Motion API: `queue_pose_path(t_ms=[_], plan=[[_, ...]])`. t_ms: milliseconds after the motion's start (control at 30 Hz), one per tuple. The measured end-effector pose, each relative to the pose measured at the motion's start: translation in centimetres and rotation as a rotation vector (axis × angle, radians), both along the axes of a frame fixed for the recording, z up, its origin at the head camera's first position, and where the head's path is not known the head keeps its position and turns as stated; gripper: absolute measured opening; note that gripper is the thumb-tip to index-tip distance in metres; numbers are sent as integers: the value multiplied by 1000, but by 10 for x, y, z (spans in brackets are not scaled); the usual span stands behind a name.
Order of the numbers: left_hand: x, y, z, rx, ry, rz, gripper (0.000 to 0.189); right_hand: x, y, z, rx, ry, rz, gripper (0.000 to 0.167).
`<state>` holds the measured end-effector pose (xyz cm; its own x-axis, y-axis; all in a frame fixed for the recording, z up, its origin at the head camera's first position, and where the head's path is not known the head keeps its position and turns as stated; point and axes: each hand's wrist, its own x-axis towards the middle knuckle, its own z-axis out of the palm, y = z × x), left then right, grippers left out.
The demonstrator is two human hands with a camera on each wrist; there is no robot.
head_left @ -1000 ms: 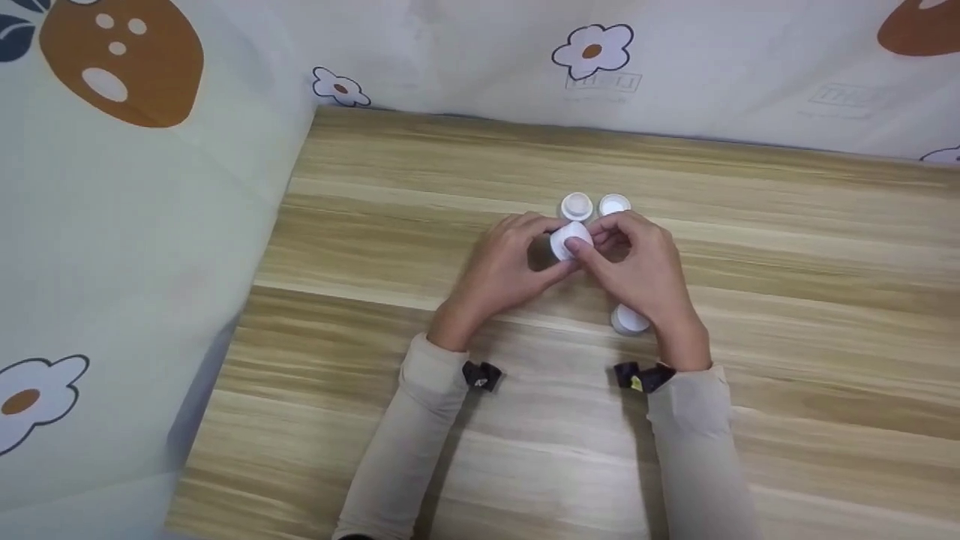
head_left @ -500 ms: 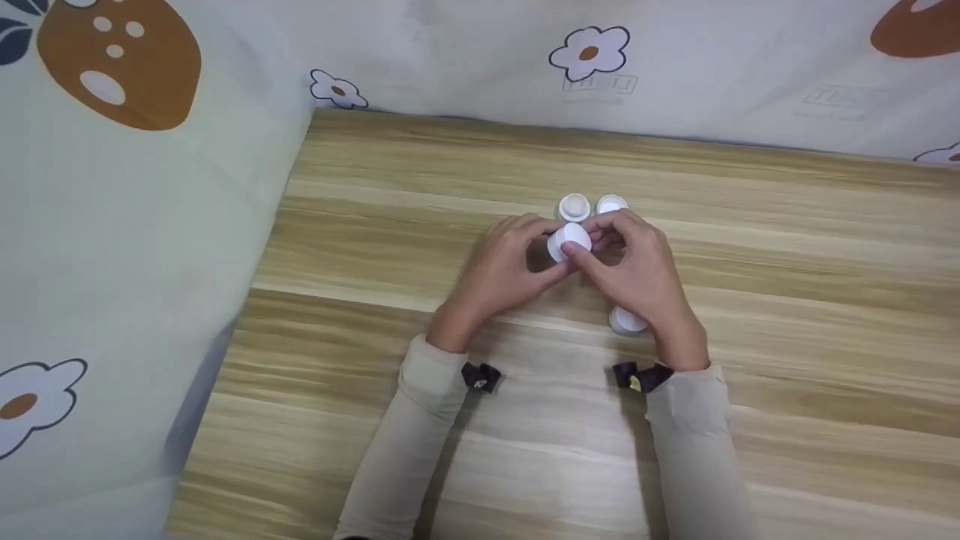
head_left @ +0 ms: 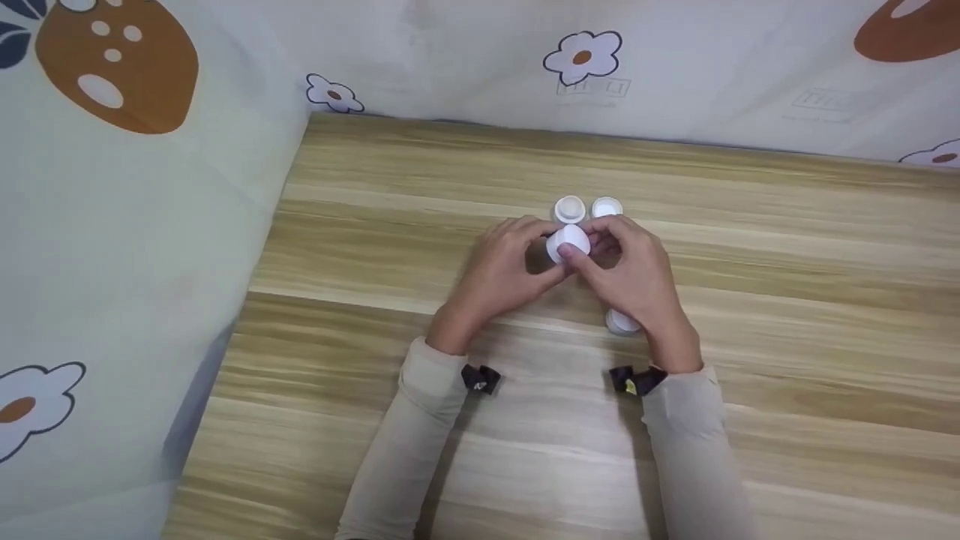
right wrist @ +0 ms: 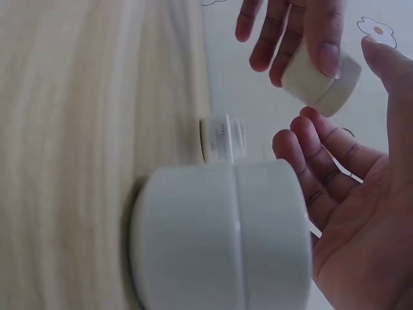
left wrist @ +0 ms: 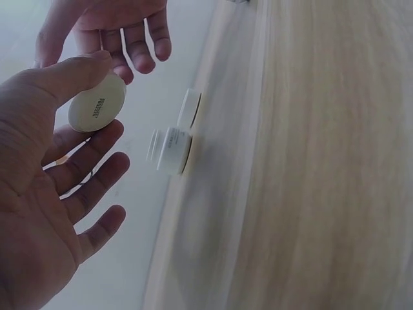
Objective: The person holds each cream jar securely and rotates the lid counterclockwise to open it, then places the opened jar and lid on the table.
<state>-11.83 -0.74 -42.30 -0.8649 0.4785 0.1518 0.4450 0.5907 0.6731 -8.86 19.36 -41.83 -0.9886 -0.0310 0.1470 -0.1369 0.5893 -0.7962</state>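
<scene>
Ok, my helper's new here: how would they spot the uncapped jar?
On the wood-grain table, look just beyond the held jar in the head view: two white pieces sit side by side. The uncapped jar is the left one; its bare ridged neck sets it apart from the flat cap and lidded jars.

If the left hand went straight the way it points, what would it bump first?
The left hand holds a white jar. Straight past that, it would probably bump the right hand first, though depth is hard to judge from above.
</scene>
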Motion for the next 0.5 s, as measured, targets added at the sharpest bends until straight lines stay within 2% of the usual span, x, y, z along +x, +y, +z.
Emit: queue_pose_path(t_ms=[267, 500], plan=[[1, -2, 2, -9, -10, 28, 54, 0, 0, 0, 10, 5, -47, 32], [2, -2, 1, -12, -6, 19, 54, 0, -2, 0, 9, 33, -26, 30]])
